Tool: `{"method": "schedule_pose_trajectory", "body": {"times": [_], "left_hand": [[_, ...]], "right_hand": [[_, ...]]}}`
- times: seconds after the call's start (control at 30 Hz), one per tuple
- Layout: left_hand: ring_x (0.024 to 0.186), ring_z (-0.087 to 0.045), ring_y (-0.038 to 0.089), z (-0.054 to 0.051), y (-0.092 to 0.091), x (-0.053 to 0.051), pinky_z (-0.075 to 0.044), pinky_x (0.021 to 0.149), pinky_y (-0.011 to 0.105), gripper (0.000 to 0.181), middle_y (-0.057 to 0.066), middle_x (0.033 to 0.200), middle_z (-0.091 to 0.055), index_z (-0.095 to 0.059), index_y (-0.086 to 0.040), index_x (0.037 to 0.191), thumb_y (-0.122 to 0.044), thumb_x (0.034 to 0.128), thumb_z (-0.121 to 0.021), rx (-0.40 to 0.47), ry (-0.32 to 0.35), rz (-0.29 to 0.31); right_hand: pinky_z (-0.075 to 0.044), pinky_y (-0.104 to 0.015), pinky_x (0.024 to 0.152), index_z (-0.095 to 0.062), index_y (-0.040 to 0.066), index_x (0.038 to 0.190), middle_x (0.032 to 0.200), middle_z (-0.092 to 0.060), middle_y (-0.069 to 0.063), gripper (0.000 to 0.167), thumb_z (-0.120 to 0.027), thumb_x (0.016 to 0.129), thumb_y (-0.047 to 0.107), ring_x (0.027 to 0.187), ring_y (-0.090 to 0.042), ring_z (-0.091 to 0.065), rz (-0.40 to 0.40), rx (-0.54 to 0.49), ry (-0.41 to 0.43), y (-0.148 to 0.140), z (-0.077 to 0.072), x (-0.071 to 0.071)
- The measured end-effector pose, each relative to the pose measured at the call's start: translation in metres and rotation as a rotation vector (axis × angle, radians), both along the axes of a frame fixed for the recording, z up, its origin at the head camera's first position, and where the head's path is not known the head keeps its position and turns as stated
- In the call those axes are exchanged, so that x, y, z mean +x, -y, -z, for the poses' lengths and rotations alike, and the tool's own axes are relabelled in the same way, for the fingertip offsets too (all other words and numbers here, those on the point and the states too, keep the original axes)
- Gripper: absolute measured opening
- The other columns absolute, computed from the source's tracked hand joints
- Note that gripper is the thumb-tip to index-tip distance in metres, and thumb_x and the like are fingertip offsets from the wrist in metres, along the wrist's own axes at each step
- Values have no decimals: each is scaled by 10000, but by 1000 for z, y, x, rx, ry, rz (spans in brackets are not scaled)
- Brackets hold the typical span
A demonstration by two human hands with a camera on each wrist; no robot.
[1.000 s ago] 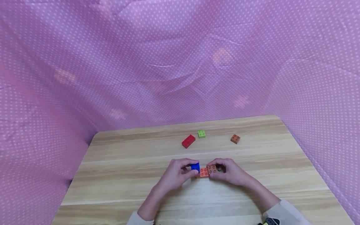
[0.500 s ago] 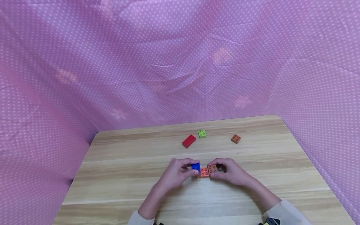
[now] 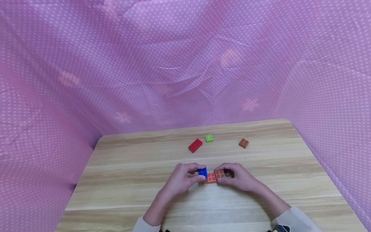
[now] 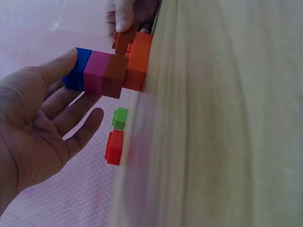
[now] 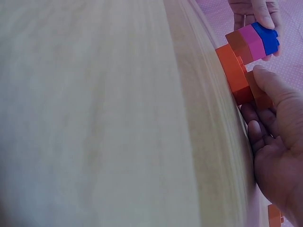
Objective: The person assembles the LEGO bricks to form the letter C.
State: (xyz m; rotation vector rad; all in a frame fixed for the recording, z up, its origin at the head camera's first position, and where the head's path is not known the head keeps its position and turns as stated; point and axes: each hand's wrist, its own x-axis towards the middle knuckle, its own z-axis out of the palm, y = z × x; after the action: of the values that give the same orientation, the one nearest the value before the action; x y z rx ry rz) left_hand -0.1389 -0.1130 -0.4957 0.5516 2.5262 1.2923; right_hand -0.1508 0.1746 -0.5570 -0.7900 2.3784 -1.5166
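An orange brick (image 3: 211,177) lies on the wooden table between both hands. On its left end stands a stack of a blue brick (image 4: 78,69) on top, a pink brick (image 4: 96,72) and a brown brick (image 4: 115,75) at the bottom; I cannot tell if the stack is fully pressed on. My left hand (image 3: 183,179) pinches the blue brick between thumb and fingers. Another brown brick (image 3: 219,174) sits on the orange brick's right end, and my right hand (image 3: 238,177) grips it with thumb and fingers. The right wrist view shows this grip closely.
Farther back on the table (image 3: 139,154) lie a red brick (image 3: 195,145), a light green brick (image 3: 209,138) and a separate brown brick (image 3: 243,143). Pink dotted cloth (image 3: 185,80) hangs behind the table and along its sides.
Hands and bricks keep the same arrangement. Everything appears a few pixels farther right in the head view, table included.
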Motion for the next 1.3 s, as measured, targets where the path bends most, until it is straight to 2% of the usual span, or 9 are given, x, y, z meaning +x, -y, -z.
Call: {"method": "schedule_pose_trajectory", "body": {"times": [0.23,0.5,0.8,1.1,1.3], "left_hand": [[1079,-719,73,-4,-1,-2,-605,932,289,399,-113,1252,-752,-752,-223,1318,-332,939,-813,-12,-27,41],[1067,-740,97,0,0,0,-614,921,289,406,-120,1188,-772,-761,-224,1302,-371,929,-818,5,12,-5],[1034,-732,72,-4,0,-2,-606,901,256,408,-93,1220,-767,-758,-202,1301,-335,921,-828,10,-9,31],[1042,-736,59,5,2,-2,-614,930,297,393,-133,1179,-771,-768,-274,1271,-414,909,-825,49,19,-3],[1033,-733,50,7,3,-4,-610,911,267,391,-124,1169,-775,-779,-266,1254,-406,893,-841,87,7,14]], "right_hand": [[-503,-326,997,-745,194,1256,1196,-743,90,385,-837,914,346,1101,-173,-657,4,-4,8,-1,-1,1],[-524,-320,947,-743,175,1268,1185,-747,76,386,-834,924,325,1061,-181,-660,-1,-10,11,0,0,0],[-506,-312,983,-747,185,1251,1183,-750,87,390,-842,909,347,1076,-162,-662,3,-3,16,0,0,0],[-511,-311,968,-739,185,1273,1191,-743,83,395,-837,918,329,1077,-174,-658,4,1,34,0,-2,-1],[-515,-311,961,-738,190,1281,1190,-743,86,403,-834,920,340,1073,-174,-659,7,8,38,-1,-2,-1]]}}
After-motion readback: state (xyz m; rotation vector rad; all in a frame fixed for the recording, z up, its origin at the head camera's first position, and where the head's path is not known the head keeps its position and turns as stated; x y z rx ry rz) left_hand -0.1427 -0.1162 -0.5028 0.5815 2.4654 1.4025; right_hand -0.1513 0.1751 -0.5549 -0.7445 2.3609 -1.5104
